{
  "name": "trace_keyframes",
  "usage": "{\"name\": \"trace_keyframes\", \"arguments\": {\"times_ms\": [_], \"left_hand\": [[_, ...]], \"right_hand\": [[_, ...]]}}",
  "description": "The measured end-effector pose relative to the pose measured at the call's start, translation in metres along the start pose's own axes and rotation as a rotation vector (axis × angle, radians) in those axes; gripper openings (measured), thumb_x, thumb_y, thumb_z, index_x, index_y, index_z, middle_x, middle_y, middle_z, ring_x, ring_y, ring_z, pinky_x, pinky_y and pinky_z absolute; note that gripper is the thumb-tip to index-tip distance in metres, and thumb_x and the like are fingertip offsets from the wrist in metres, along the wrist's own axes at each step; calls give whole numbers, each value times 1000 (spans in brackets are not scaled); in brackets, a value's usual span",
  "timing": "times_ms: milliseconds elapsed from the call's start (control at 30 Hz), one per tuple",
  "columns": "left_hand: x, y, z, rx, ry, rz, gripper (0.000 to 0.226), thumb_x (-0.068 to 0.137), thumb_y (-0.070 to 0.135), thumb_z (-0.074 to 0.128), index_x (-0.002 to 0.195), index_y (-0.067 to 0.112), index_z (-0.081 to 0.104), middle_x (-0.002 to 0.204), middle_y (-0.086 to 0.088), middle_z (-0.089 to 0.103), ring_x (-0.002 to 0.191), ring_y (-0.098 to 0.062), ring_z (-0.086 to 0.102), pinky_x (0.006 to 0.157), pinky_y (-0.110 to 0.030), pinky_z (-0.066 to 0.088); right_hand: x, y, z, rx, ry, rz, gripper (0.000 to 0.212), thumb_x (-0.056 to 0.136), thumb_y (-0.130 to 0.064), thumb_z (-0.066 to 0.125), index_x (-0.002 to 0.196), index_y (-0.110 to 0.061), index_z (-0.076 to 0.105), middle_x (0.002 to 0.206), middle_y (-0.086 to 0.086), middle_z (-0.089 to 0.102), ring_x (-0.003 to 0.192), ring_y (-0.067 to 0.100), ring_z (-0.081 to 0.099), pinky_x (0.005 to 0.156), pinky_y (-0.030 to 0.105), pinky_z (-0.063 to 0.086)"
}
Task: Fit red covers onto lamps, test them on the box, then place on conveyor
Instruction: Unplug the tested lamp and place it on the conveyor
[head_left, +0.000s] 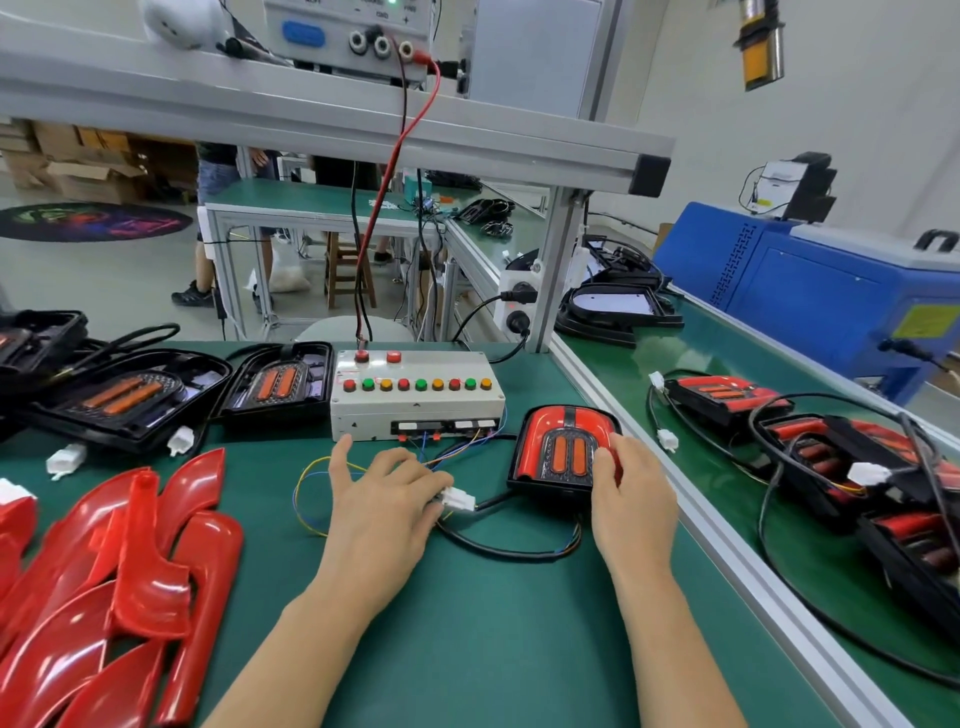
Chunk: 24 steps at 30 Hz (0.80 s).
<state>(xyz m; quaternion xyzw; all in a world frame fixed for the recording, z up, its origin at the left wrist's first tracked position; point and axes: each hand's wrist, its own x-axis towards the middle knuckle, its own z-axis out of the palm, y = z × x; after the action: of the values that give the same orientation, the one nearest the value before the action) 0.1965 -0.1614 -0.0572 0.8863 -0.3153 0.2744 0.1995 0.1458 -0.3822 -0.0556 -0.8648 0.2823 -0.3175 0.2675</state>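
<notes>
A lamp with a red cover fitted (563, 447) lies on the green bench in front of the white test box (415, 395). My right hand (631, 499) rests on the lamp's right side, fingers curled over its edge. My left hand (382, 499) pinches the white connector (460, 501), which joins the lamp's black cable to thin coloured wires from the box. Loose red covers (114, 582) are piled at the lower left. Two uncovered lamps (122, 397) (280, 382) lie left of the box.
The conveyor (727, 519) runs along the right behind an aluminium rail, with several covered lamps (852, 457) and their cables on it. A blue machine (831, 291) stands beyond it. A power supply (353, 36) sits on the overhead shelf, its leads dropping to the box.
</notes>
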Motion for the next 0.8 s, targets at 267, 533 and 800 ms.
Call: {"name": "trace_keyframes", "arguments": {"times_ms": [267,533,800], "left_hand": [[-1,-2,0,-28,-7,-45,23,67,11,85,85,21,75,80,11,71,92,-22,68,99,-67,24],[-2,-8,-1,-162,-33,-113,22,76,10,77,95,21,73,88,10,70,102,-21,63,108,-55,5],[-3,-10,1,-135,-104,-76,13,81,28,67,93,27,71,90,17,69,110,-16,59,112,-49,-3]], "right_hand": [[-36,-48,12,-71,-44,-540,35,88,-42,57,115,-24,69,117,-12,68,127,18,52,113,50,-13],[-51,-61,28,-183,-296,-661,29,91,-44,58,113,-28,67,105,-17,71,127,16,51,109,55,-22],[-52,-55,33,-177,-274,-688,21,92,-37,57,103,-25,71,89,-11,71,105,18,61,111,52,-12]]}}
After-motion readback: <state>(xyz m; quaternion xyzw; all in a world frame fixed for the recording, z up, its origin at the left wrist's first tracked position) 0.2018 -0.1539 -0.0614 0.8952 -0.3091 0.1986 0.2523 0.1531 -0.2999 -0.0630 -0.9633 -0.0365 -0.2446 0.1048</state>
